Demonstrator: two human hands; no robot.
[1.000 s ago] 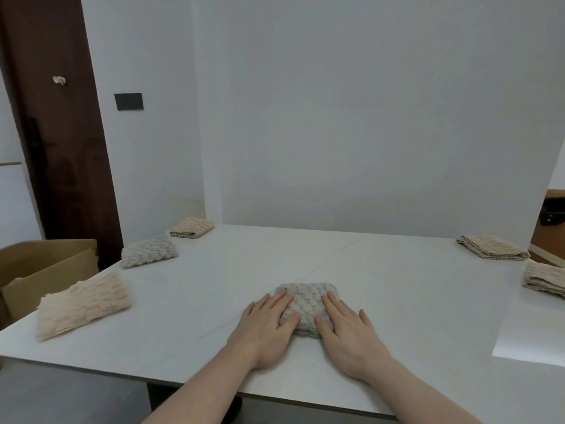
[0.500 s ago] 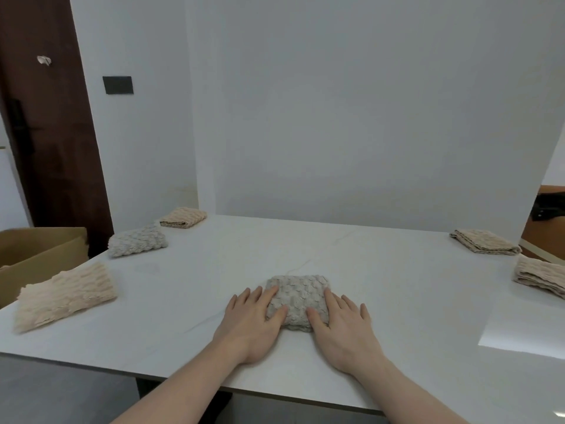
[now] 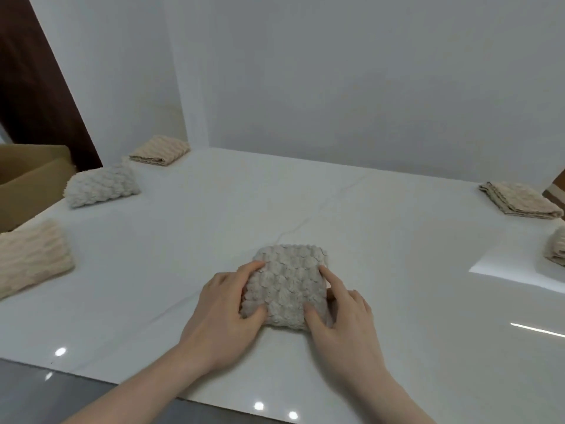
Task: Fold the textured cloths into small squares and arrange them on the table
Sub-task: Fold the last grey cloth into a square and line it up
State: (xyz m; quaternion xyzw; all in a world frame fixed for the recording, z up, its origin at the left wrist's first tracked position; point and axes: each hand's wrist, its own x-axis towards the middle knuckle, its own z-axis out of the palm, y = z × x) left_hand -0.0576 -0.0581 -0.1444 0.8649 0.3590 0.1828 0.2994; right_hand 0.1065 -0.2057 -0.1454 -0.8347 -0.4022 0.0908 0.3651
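Head view: left hand point(image 3: 223, 316) and right hand point(image 3: 342, 319) clasp grey cloth point(image 3: 289, 289); rightmost cloth point(image 3: 558, 249) cut off

A grey-beige folded cloth point(image 3: 290, 286) w/ a bubbly, scale-like knit sits at centre on a glossy white table point(image 3: 397, 240) crossed by faint grey marble veins. At 9 o'clock, a cream ribbed cloth point(image 3: 30, 264); at 10 o'clock, an off-white bubble-textured cloth point(image 3: 102, 185); approx. 11 o'clock, a tan ribbed cloth point(image 3: 159, 149). At 3 o'clock, a beige waffle-patterned cloth point(image 3: 519, 201), w/ another beige cloth point(image 3: 556, 249) just below it at frame edge. Behind: pale grey-white wall point(image 3: 336, 71), dark brown door point(image 3: 33, 87), tan cardboard box point(image 3: 30, 179).
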